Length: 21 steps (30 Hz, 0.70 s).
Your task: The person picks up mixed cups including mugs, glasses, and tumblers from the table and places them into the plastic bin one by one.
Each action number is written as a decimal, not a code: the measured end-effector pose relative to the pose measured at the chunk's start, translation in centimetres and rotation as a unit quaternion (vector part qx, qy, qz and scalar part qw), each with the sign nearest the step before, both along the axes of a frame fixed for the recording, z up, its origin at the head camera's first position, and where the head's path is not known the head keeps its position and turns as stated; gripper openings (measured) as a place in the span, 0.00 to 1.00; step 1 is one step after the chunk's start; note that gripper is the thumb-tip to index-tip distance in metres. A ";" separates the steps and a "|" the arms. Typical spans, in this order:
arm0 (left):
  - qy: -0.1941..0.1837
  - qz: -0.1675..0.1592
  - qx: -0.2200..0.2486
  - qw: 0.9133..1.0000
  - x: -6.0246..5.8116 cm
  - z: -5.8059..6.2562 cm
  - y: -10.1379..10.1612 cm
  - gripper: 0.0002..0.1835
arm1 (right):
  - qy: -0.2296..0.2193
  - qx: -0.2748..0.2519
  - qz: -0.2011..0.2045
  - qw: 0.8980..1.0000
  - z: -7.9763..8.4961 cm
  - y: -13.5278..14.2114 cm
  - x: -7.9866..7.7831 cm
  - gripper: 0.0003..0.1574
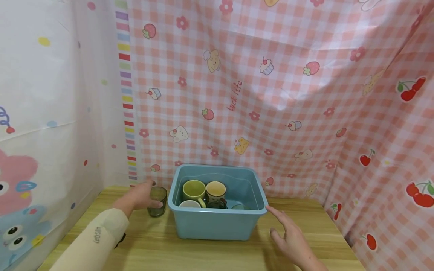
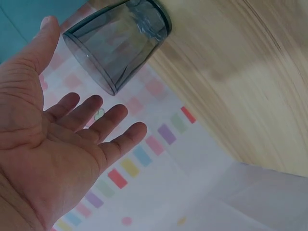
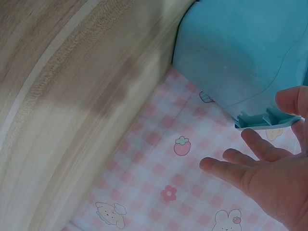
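Observation:
A dark, see-through drinking glass [image 1: 158, 203] stands upright on the table, left of a blue plastic bin [image 1: 213, 225]. My left hand [image 1: 139, 196] is beside the glass with its fingers spread. In the left wrist view, a gap shows between that hand [image 2: 62, 139] and the glass [image 2: 120, 41]. By the bin's right front corner is my right hand [image 1: 290, 238], fingers extended and holding nothing. Inside the bin are a green mug [image 1: 194, 190], a cream-and-dark mug [image 1: 216, 191], a white-rimmed cup [image 1: 190, 204] and a clear glass piece [image 1: 239, 207], partly hidden by the front wall.
The wooden table [image 1: 149, 248] runs back to a pink checked curtain [image 1: 237, 94]. A white patterned sheet [image 1: 57, 94] hangs at the left, and more checked cloth [image 1: 390, 150] at the right.

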<state>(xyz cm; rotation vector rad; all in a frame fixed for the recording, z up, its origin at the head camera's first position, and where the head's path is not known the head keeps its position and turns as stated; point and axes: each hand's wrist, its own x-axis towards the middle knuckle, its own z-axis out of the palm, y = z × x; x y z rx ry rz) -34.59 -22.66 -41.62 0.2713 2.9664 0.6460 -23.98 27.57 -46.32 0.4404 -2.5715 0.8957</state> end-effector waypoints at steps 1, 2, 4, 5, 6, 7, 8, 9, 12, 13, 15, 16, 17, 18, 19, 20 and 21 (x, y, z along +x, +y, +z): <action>0.001 0.001 0.001 1.000 -0.1 -0.1 0.1 0.53 | 0.001 0.000 0.000 1.000 0.0 0.0 0.0 0.48; 0.004 0.002 0.003 1.000 -0.2 -0.3 0.2 0.53 | 0.001 0.000 -0.001 1.000 0.0 0.0 0.0 0.49; 0.007 0.004 0.005 1.000 -0.3 -0.5 0.3 0.53 | 0.000 0.000 -0.002 1.000 0.0 0.1 0.0 0.49; 0.008 0.005 0.007 1.000 -0.4 -0.6 0.4 0.53 | -0.001 0.000 -0.003 1.000 0.0 0.1 -0.1 0.49; 0.010 0.007 0.006 1.000 -0.5 -0.7 0.4 0.52 | -0.002 0.001 -0.004 1.000 0.0 0.1 -0.1 0.49; 0.011 0.007 0.006 1.000 -0.5 -0.8 0.5 0.52 | -0.004 0.001 -0.005 1.000 0.0 0.1 0.0 0.49; 0.012 0.008 0.003 1.000 -0.5 -0.9 0.5 0.52 | -0.006 0.001 -0.006 1.000 0.0 0.1 0.0 0.49; 0.011 0.010 0.000 1.000 -0.6 -1.0 0.6 0.52 | -0.008 0.002 -0.007 1.000 0.0 0.0 0.0 0.48; 0.012 0.014 -0.011 1.000 -0.6 -1.1 0.6 0.53 | -0.011 0.003 -0.009 1.000 0.0 0.0 0.0 0.48; 0.011 0.015 -0.013 1.000 -0.7 -1.1 0.6 0.53 | -0.011 0.003 -0.009 1.000 0.0 0.0 0.0 0.48; 0.009 0.017 -0.017 1.000 -0.8 -1.2 0.6 0.53 | -0.011 0.002 -0.009 1.000 0.0 0.0 0.0 0.48; 0.009 0.017 -0.019 1.000 -0.8 -1.3 0.6 0.53 | -0.012 0.003 -0.008 1.000 -0.1 0.0 0.0 0.48; 0.009 0.018 -0.021 1.000 -0.9 -1.3 0.6 0.53 | -0.011 0.002 -0.008 1.000 -0.1 0.0 0.0 0.48; 0.010 0.019 -0.023 1.000 -1.0 -1.4 0.6 0.53 | -0.011 0.002 -0.008 1.000 -0.1 0.0 0.0 0.48; 0.011 0.019 -0.025 0.999 -1.0 -1.4 0.6 0.53 | -0.011 0.001 -0.008 1.000 -0.1 0.1 0.0 0.48; 0.012 0.020 -0.026 0.999 -1.1 -1.5 0.6 0.53 | -0.010 0.001 -0.008 1.000 -0.1 0.1 0.0 0.47; 0.013 0.021 -0.028 0.999 -1.1 -1.5 0.5 0.53 | -0.010 0.000 -0.008 1.000 -0.1 0.1 0.0 0.47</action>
